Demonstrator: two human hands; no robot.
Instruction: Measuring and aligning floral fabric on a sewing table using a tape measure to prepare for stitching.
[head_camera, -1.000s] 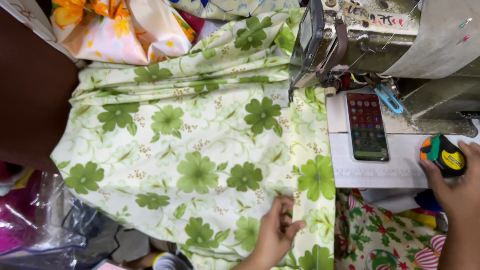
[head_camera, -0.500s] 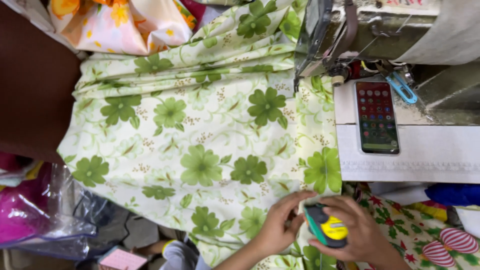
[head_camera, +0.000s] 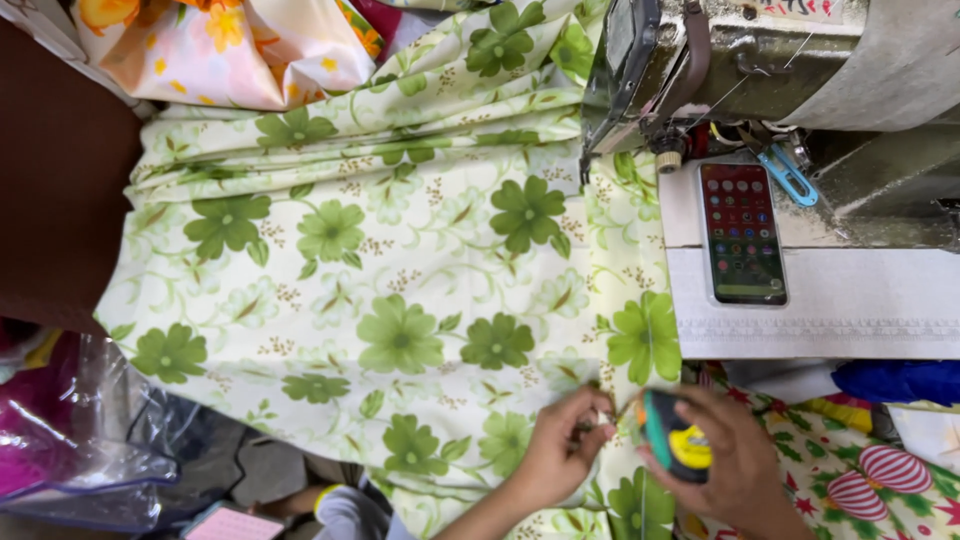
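A cream fabric with green flowers (head_camera: 400, 290) lies spread over the work surface. My left hand (head_camera: 560, 450) pinches its near edge, and something small and pale shows at the fingertips. Right beside it, my right hand (head_camera: 735, 465) grips a teal, black and yellow tape measure (head_camera: 672, 445). The two hands almost touch at the cloth's lower right edge.
A sewing machine (head_camera: 760, 60) stands at the top right, with a smartphone (head_camera: 742, 232) lying on its white bed and a blue clip (head_camera: 788, 175) near the needle. Orange floral cloth (head_camera: 220, 50) lies at the top left, a clear plastic bag (head_camera: 80, 440) at the lower left, red patterned cloth (head_camera: 870, 480) at the lower right.
My right hand brought the tape measure from the right edge of the machine bed down to the fabric's near edge. My left hand stayed on that edge. The view has shifted slightly.
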